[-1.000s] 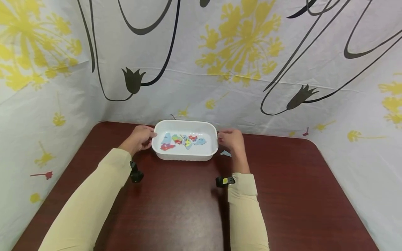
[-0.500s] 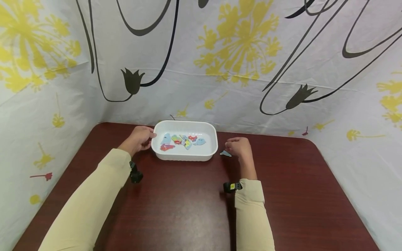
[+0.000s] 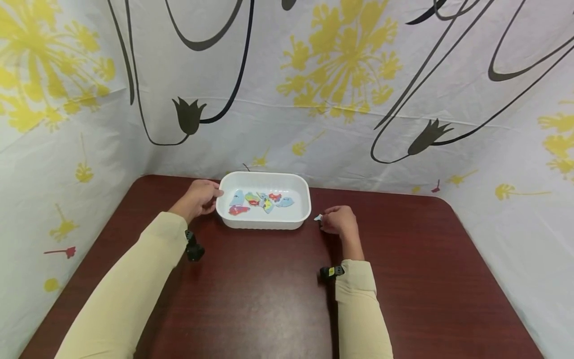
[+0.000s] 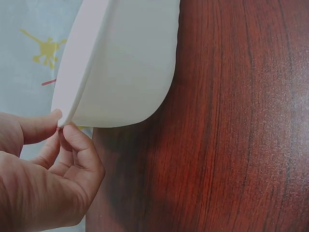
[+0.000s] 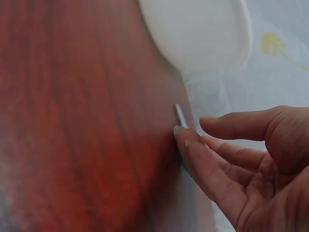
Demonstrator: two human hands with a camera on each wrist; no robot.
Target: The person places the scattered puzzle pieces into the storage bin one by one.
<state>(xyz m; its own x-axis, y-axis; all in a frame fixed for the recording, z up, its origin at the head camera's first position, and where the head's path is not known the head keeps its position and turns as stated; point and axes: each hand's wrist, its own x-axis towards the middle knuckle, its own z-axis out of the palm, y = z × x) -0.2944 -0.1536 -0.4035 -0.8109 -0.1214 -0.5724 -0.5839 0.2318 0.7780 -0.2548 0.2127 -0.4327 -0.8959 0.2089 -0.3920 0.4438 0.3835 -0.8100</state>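
Observation:
At the tray's left end, my left hand (image 3: 203, 196) pinches the rim of a white tray (image 4: 130, 72) between thumb and curled fingers. Several flat, irregular printed pieces (image 3: 239, 210) in blue, red and yellow lie inside the tray (image 3: 264, 225). My right hand (image 3: 341, 220) is low over the table just right of the tray. Its fingertips touch a small flat light-blue piece (image 3: 318, 218) on the table, partly hidden by the fingers. In the right wrist view the thumb stands apart from the fingertips, and the piece (image 5: 179, 115) shows as a thin edge beyond them.
The dark red wooden table (image 3: 251, 299) has rounded far corners. A white cloth (image 3: 251, 119) with yellow and dark flower prints hangs behind it and at both sides. Black wrist cameras (image 3: 194, 248) sit at both sleeves.
My right hand has let go of the tray's right rim and moved right and toward me, down to the light-blue piece. The left hand and the tray have stayed put.

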